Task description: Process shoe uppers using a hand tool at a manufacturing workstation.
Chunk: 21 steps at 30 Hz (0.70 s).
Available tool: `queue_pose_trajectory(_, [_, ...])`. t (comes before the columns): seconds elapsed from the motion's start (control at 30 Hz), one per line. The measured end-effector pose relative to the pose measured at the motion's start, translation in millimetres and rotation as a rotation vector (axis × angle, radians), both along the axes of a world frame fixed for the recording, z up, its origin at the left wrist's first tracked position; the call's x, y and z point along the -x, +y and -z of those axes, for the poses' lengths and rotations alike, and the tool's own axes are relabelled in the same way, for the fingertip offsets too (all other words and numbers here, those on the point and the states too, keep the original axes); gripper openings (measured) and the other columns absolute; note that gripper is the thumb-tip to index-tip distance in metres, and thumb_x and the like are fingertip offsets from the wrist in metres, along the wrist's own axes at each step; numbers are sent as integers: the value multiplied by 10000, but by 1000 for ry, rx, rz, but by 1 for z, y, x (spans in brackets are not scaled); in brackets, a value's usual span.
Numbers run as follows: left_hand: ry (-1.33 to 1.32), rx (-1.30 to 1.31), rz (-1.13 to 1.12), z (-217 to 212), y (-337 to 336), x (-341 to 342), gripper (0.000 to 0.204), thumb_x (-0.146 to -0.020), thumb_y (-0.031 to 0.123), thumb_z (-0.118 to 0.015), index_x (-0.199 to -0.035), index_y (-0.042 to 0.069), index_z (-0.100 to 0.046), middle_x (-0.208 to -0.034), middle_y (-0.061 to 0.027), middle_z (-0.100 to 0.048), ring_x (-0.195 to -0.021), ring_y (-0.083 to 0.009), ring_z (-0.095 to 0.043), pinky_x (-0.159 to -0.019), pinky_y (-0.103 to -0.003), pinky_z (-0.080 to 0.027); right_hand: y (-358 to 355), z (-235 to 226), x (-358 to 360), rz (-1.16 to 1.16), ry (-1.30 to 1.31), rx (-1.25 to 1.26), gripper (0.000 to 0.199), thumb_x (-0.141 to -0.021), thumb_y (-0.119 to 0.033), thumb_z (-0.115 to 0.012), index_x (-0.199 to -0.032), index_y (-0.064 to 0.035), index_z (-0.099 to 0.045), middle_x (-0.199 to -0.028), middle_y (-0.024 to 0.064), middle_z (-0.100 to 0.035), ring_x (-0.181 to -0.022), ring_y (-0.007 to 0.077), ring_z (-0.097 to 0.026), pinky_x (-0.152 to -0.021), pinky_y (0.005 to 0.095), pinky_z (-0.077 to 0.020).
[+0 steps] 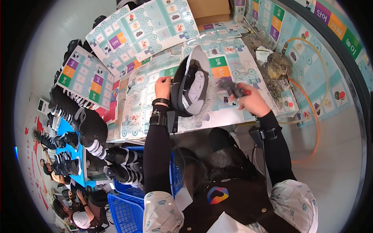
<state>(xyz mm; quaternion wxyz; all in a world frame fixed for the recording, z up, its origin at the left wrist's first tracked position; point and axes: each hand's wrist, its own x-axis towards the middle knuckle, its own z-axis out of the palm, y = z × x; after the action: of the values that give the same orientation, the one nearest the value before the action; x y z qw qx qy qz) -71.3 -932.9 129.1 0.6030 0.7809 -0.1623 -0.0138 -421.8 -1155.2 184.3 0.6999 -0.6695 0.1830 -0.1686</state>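
Observation:
A black and grey shoe (190,83) rests tilted on its side on the worktable, its opening turned towards me and pale lining showing. My left hand (163,88) is closed against the shoe's left side, fingers curled at its dark edge; the fingertips are partly hidden. To the right of the shoe, my right hand (250,99) is wrapped round a dark hand tool (232,89) with a red part. Motion blurs the tool, so its exact kind is not clear. It is apart from the shoe, over the printed sheets.
Printed sheets cover the worktable (143,112). A crusted lump (278,65) with a yellow and orange hose (316,112) stands at the right. Stacked black shoes (93,126) and blue baskets (126,211) lie to the left. Other people work at lower left.

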Motion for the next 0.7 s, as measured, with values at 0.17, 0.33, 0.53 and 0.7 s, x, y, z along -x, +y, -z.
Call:
queue_pose_trajectory(0.17, [-59,-40,-6,-7,-4,8,284,-906,194,-732,-1054,-48,-743,-967,-183,-771,-879,-252,-723,-838,-354,-552,27,-19,2,51,84,475,263,-815,-73,-675,-1064,11,-690,-849,188,-686,-808,330,-672,-629,415,-528])
queue_pose_trajectory(0.33, [-130,-114,-55,-15,-2,18,273,-914,198,-719,-1054,-35,-746,-979,-187,-774,-907,-276,-733,-850,-370,-553,40,-30,10,-41,100,646,216,-822,-135,-647,-963,25,-686,-810,273,-652,-820,504,-627,-735,489,-510])
queue_pose_trajectory(0.53, [-151,-139,-62,-17,-7,24,271,-918,223,-722,-1048,-14,-747,-983,-195,-774,-915,-303,-739,-863,-386,-556,48,-32,10,159,34,716,175,-821,-96,-618,-941,13,-685,-803,282,-638,-817,498,-617,-707,508,-481])
queue_pose_trajectory(0.7, [-141,-121,-34,-12,-2,22,239,-927,154,-736,-1092,-18,-734,-953,-108,-750,-840,-178,-677,-792,-313,-537,53,-37,7,25,24,750,164,-808,-72,-605,-930,6,-680,-788,284,-625,-795,501,-613,-690,522,-472])
